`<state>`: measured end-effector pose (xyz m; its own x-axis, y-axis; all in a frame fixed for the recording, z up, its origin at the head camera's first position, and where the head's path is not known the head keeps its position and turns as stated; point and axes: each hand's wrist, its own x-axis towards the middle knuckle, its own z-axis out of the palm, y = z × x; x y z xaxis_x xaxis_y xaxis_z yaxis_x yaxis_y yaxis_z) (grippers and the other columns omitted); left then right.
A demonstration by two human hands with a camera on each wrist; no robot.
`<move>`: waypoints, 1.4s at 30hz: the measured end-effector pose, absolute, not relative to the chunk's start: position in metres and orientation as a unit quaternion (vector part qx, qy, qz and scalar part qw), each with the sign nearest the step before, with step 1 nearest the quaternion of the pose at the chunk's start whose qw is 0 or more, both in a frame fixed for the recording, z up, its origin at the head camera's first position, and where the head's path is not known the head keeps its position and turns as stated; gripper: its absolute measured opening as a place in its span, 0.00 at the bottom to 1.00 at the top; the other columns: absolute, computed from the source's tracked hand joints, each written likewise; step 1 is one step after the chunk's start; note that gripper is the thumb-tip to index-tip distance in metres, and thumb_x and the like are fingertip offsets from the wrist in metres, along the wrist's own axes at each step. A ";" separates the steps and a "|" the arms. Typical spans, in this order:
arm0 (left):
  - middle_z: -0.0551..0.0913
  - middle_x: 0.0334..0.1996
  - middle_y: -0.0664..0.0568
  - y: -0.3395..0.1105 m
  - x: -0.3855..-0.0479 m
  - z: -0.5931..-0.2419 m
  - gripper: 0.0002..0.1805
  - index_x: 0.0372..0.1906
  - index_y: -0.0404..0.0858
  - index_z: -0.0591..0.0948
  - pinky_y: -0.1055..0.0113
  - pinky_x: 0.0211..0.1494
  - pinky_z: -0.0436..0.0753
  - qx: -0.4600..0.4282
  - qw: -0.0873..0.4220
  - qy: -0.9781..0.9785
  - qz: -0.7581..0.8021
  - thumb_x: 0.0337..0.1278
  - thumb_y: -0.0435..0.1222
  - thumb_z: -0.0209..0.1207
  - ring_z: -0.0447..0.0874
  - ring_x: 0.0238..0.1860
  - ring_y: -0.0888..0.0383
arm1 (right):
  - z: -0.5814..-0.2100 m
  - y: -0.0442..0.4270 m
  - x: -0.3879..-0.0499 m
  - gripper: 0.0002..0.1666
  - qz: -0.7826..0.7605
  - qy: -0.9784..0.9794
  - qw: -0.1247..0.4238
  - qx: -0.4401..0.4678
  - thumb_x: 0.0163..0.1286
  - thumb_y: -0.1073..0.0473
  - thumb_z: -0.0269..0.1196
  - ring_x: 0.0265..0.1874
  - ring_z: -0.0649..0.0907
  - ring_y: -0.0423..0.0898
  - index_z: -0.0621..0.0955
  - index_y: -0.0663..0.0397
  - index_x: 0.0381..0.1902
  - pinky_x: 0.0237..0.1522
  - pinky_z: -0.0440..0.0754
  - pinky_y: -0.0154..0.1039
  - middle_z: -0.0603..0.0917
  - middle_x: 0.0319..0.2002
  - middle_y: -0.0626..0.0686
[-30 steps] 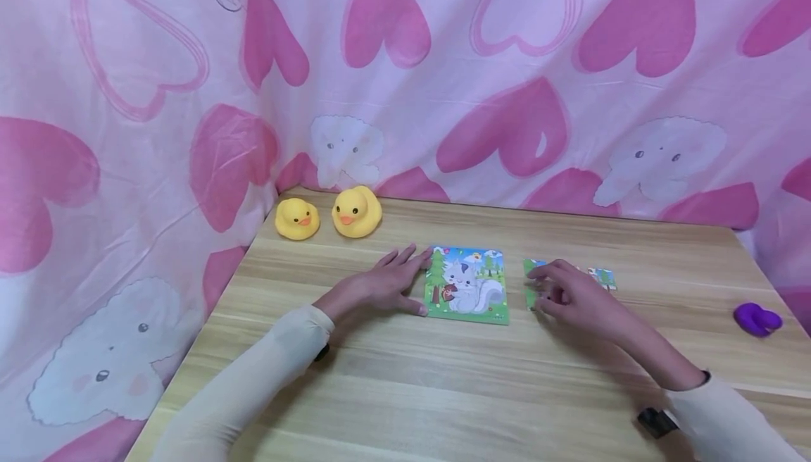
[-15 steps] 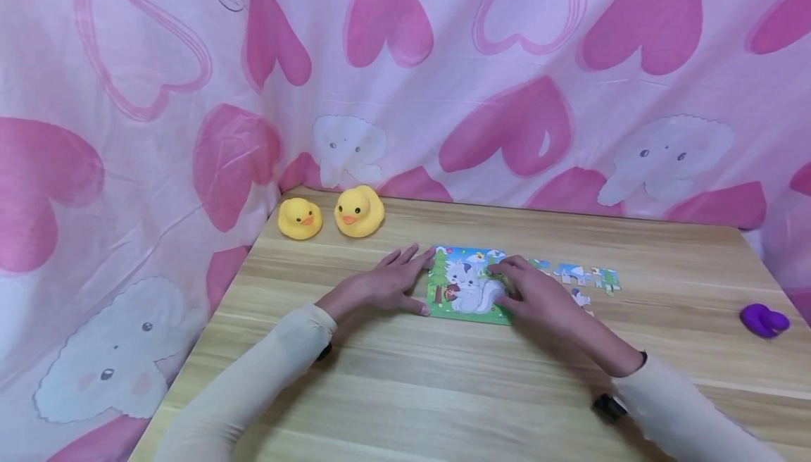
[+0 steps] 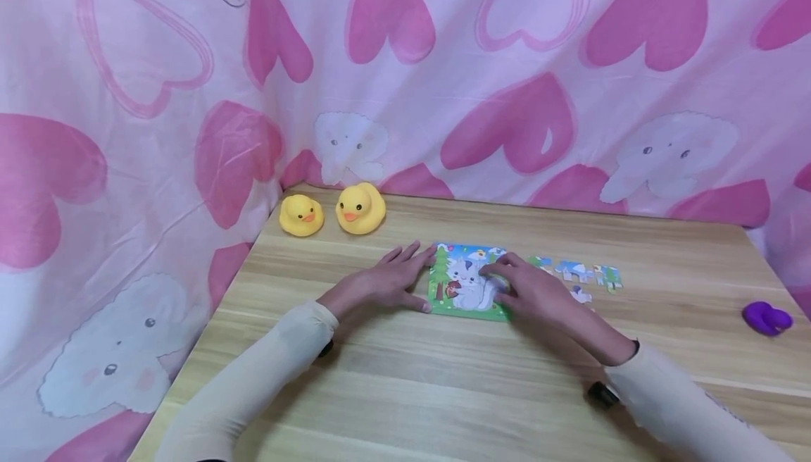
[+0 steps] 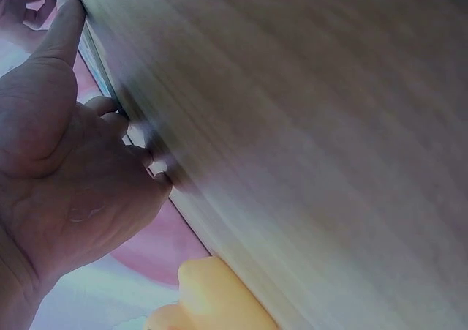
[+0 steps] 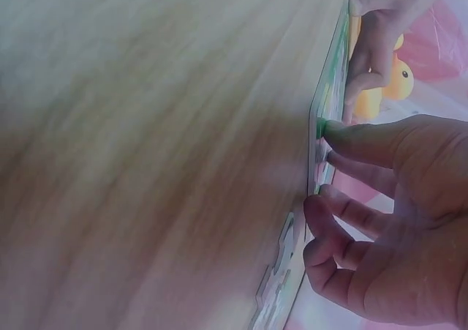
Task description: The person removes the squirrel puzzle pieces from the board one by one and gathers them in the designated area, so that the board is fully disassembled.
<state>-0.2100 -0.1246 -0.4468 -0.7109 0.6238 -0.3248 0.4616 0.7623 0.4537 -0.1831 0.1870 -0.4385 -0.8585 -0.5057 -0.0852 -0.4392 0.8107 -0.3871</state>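
The squirrel picture board [image 3: 465, 300] lies flat on the table. My left hand [image 3: 386, 282] rests at its left edge, thumb and fingers spread and extended, as the left wrist view also shows that hand [image 4: 66, 147]. Over the board's right part, my right hand [image 3: 532, 289] pinches a puzzle piece against the picture, mostly hidden by the fingers. In the right wrist view, a bit of green piece [image 5: 322, 128] shows at the thumb tip of the right hand [image 5: 409, 220], with the other fingers bent. Several loose puzzle pieces [image 3: 573, 270] lie right of the board.
Two yellow ducks, a smaller one [image 3: 300, 215] and a larger one [image 3: 361, 209], stand at the table's back left. A purple toy [image 3: 767, 318] sits at the far right. Pink heart-patterned cloth [image 3: 507, 124] hangs behind the wooden table [image 3: 405, 384].
My right hand has moved left from the loose pieces onto the board's right side, uncovering several pieces. My left hand has stayed at the left edge.
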 end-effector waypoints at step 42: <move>0.57 0.86 0.60 -0.125 -0.210 -0.447 0.65 0.88 0.46 0.36 0.48 0.91 0.33 0.306 0.235 0.906 0.172 0.63 0.63 0.66 0.27 0.89 0.49 | -0.437 0.192 -0.196 0.29 -0.250 0.930 0.137 -0.232 0.65 0.61 0.76 0.44 0.79 0.49 0.82 0.46 0.64 0.45 0.81 0.41 0.80 0.55 0.54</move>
<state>-0.2097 -0.1254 -0.4466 -0.7022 0.6361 -0.3199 0.4748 0.7531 0.4555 -0.1958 0.1921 -0.4369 -0.8548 -0.4998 -0.1396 -0.3625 0.7677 -0.5284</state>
